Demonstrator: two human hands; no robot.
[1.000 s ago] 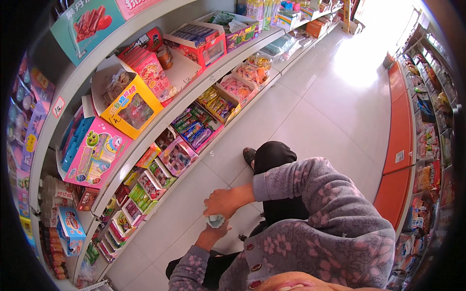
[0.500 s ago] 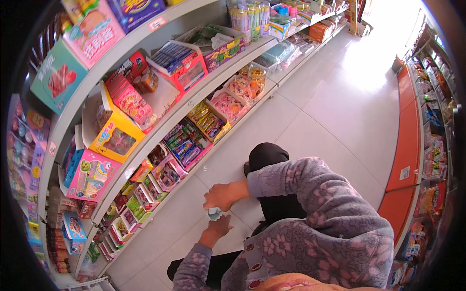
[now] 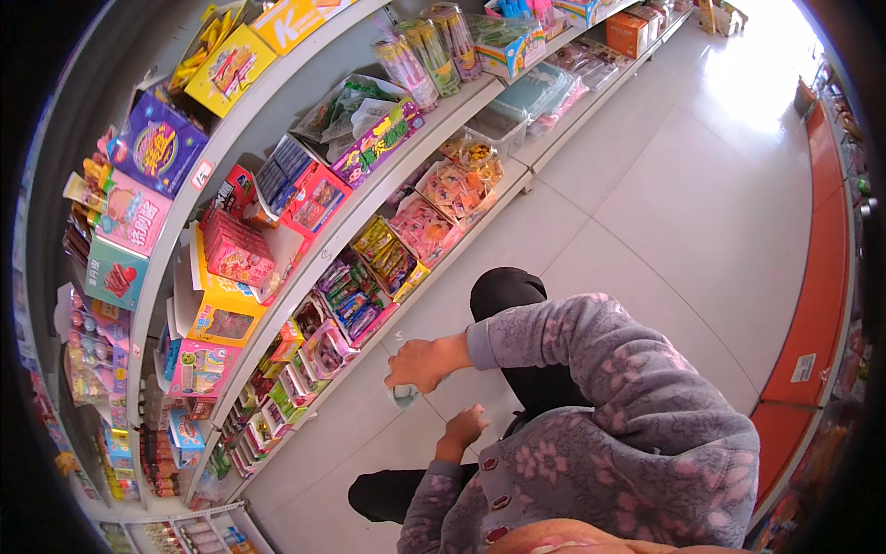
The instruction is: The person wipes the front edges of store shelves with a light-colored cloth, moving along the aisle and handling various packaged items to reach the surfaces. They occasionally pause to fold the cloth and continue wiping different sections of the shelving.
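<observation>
Two hands, low over the pale tiled floor point(image 3: 646, 212) beside the stocked shelves point(image 3: 369, 212): the right hand point(image 3: 420, 363) is clenched on a small pale crumpled item point(image 3: 404, 395), partly hidden beneath it and too small to identify. Left hand point(image 3: 464, 427) sits just below, fingers curled, grasping nothing visible. Flowered grey-purple sleeves point(image 3: 572, 342) cover both arms.

View panned up and left: shelves point(image 3: 369, 212) now fill more of the frame, upper rows with boxes newly visible. Right hand point(image 3: 420, 362) stayed on the pale packet point(image 3: 403, 395) but sits further from the body. Left hand point(image 3: 461, 429) dropped away from the packet; now apart, below it, fingers curled. Earlier both hands met at the packet.
</observation>
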